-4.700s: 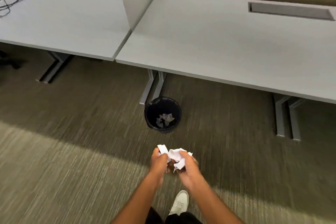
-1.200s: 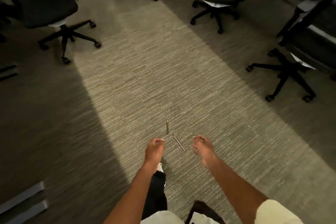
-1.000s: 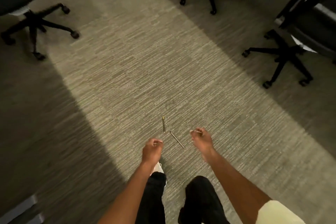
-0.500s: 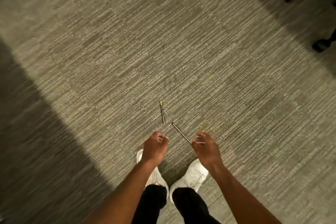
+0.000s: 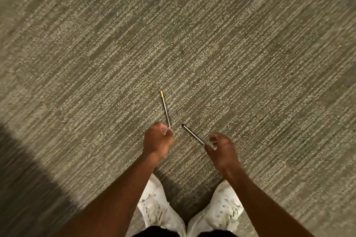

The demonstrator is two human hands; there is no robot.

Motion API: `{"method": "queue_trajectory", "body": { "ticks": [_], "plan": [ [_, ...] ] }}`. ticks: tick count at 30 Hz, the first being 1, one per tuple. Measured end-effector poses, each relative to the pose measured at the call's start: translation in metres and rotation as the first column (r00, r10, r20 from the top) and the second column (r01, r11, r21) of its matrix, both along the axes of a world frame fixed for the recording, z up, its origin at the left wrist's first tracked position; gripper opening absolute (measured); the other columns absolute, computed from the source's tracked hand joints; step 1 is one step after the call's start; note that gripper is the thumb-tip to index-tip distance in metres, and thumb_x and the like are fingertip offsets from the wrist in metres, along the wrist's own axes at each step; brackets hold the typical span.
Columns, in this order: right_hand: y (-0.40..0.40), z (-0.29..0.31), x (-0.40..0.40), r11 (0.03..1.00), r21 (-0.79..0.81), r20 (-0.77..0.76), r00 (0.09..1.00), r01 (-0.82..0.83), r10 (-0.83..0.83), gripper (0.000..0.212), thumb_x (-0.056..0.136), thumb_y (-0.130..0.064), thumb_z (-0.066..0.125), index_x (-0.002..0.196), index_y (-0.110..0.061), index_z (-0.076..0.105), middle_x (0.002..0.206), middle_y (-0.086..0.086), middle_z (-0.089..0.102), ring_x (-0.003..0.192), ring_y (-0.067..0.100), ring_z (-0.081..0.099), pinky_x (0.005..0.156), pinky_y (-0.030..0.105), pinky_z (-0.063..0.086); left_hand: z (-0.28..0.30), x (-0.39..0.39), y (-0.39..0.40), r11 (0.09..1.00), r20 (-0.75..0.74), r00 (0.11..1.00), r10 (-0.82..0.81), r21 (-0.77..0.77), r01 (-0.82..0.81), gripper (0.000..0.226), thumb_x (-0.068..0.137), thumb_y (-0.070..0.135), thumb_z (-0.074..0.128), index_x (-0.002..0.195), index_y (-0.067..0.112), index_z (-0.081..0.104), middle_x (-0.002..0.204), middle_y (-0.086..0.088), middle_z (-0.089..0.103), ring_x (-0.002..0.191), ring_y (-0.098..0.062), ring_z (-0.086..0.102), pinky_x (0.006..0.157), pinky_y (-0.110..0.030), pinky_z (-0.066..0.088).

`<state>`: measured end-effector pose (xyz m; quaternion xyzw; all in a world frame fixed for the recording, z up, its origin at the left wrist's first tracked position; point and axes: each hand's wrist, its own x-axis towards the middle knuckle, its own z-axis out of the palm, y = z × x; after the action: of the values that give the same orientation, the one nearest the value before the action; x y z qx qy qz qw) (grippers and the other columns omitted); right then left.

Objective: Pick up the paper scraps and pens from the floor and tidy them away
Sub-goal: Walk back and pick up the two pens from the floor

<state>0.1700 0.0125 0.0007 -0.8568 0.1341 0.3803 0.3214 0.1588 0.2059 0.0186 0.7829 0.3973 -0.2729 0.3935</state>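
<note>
Grey-beige looped carpet [image 5: 231, 54], short pile, streaked; serves as the floor under both items.

Item 1: gold pen [image 5: 165, 108]. Slim stick, gold cap at the far end, lying on the carpet ahead of the left shoe [image 5: 156, 209]. Near end meets the left hand [image 5: 158, 140], whose fingers are curled together around that tip; whether they already pinch it or only touch it cannot be told.

Item 2: dark pen [image 5: 192, 134]. Slim stick, lying at a slant just beside item 1, not crossing it. Near end reaches the right hand [image 5: 221, 150], thumb and forefinger drawn close at the tip; a firm pinch cannot be confirmed.

Handling, by judgement: both light, stiff, smooth-barrelled, likely to roll or slip from a tip-only pinch. Low profile against the pile leaves little to get under. Best hold: mid-barrel between thumb and two fingers, or tilt up by the near end, then slide the grip toward the middle. Not fragile; a drop would likely cost only time.

Paper scraps: none in view.
</note>
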Motion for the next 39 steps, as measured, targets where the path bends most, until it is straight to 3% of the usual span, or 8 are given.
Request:
{"method": "queue_trajectory", "body": {
  "ticks": [2, 7, 11, 18, 24, 27, 29, 39],
  "plan": [
    [0.002, -0.02, 0.0, 1.0, -0.006, -0.009, 1.0, -0.009, 0.009, 0.039, 0.084, -0.012, 0.07, 0.122, -0.012, 0.06, 0.118, 0.009, 0.065, 0.103, 0.021, 0.061, 0.086, 0.026, 0.048, -0.025, 0.005, 0.0, 0.999, -0.002, 1.0, 0.018, 0.03, -0.018, 0.02, 0.089, 0.018, 0.062, 0.101, 0.002, 0.066, 0.096, -0.015, 0.073, 0.081, -0.027, 0.069, 0.072, -0.039, 0.059],
    [0.006, -0.056, -0.002, 0.971, -0.068, 0.001, 0.973, -0.229, 0.23, 0.027, 0.087, -0.017, 0.065, 0.113, -0.021, 0.06, 0.119, 0.004, 0.057, 0.109, 0.021, 0.052, 0.087, 0.022, 0.041, -0.073, 0.021, -0.002, 0.992, -0.04, 0.997, 0.07, 0.113, -0.065, 0.024, 0.089, 0.028, 0.064, 0.096, 0.006, 0.065, 0.091, -0.009, 0.071, 0.061, -0.011, 0.058, 0.043, -0.019, 0.034],
    [0.014, -0.071, -0.006, 0.936, -0.096, 0.009, 0.94, -0.339, 0.342, 0.037, 0.092, -0.014, 0.058, 0.128, -0.019, 0.05, 0.133, 0.004, 0.048, 0.119, 0.018, 0.047, 0.106, 0.03, 0.044, -0.094, 0.036, 0.001, 0.98, -0.033, 0.992, 0.121, 0.162, -0.114, 0.028, 0.084, 0.028, 0.07, 0.09, 0.001, 0.064, 0.085, -0.013, 0.07, 0.057, -0.012, 0.055, 0.042, -0.018, 0.032],
    [0.017, -0.056, 0.003, 0.979, -0.011, -0.103, 0.974, -0.204, 0.201, 0.007, 0.087, -0.007, 0.062, 0.09, -0.013, 0.061, 0.092, 0.005, 0.064, 0.079, 0.017, 0.063, 0.069, 0.028, 0.059, -0.066, 0.043, -0.003, 0.992, 0.029, 0.996, 0.08, 0.092, -0.082, 0.018, 0.083, 0.017, 0.071, 0.086, 0.0, 0.066, 0.079, -0.013, 0.071, 0.058, -0.021, 0.066, 0.043, -0.025, 0.047],
    [0.017, 0.03, 0.009, 0.963, 0.16, -0.153, 0.969, 0.219, -0.195, 0.026, 0.082, 0.006, 0.061, 0.069, -0.016, 0.055, 0.067, -0.002, 0.054, 0.061, 0.011, 0.048, 0.048, 0.009, 0.044, 0.033, 0.039, 0.001, 0.997, 0.074, 0.996, -0.057, -0.047, 0.061, 0.023, 0.087, 0.017, 0.067, 0.072, -0.001, 0.066, 0.07, -0.018, 0.071, 0.052, -0.024, 0.063, 0.048, -0.028, 0.05],
    [0.019, 0.089, 0.016, 0.902, 0.215, -0.148, 0.926, 0.373, -0.348, 0.029, 0.076, 0.024, 0.052, 0.068, -0.003, 0.054, 0.066, 0.006, 0.054, 0.062, 0.016, 0.044, 0.051, 0.015, 0.044, 0.098, 0.042, 0.005, 0.985, 0.086, 0.996, -0.026, -0.168, 0.04, 0.017, 0.086, 0.009, 0.068, 0.073, -0.001, 0.067, 0.075, -0.023, 0.073, 0.069, -0.038, 0.072, 0.067, -0.045, 0.062],
    [0.019, 0.129, 0.02, 0.878, 0.233, -0.125, 0.908, 0.419, -0.4, 0.027, 0.074, 0.017, 0.058, 0.066, -0.009, 0.059, 0.067, 0.004, 0.061, 0.066, 0.019, 0.051, 0.063, 0.027, 0.047, 0.141, 0.042, 0.006, 0.973, 0.094, 0.995, -0.032, -0.226, 0.052, 0.014, 0.086, 0.008, 0.068, 0.078, -0.004, 0.068, 0.078, -0.024, 0.073, 0.069, -0.036, 0.072, 0.07, -0.049, 0.062],
    [0.037, 0.395, 0.063, 0.907, 0.336, 0.008, 0.962, 0.253, -0.271, 0.016, 0.085, -0.003, 0.061, 0.078, -0.011, 0.073, 0.077, 0.014, 0.073, 0.065, 0.016, 0.059, 0.066, 0.038, 0.053, 0.388, 0.055, 0.001, 0.886, 0.132, 0.99, -0.044, -0.453, 0.1, 0.018, 0.088, 0.016, 0.068, 0.094, -0.001, 0.067, 0.087, -0.017, 0.073, 0.072, -0.023, 0.071, 0.07, -0.035, 0.061]
  ]
}}
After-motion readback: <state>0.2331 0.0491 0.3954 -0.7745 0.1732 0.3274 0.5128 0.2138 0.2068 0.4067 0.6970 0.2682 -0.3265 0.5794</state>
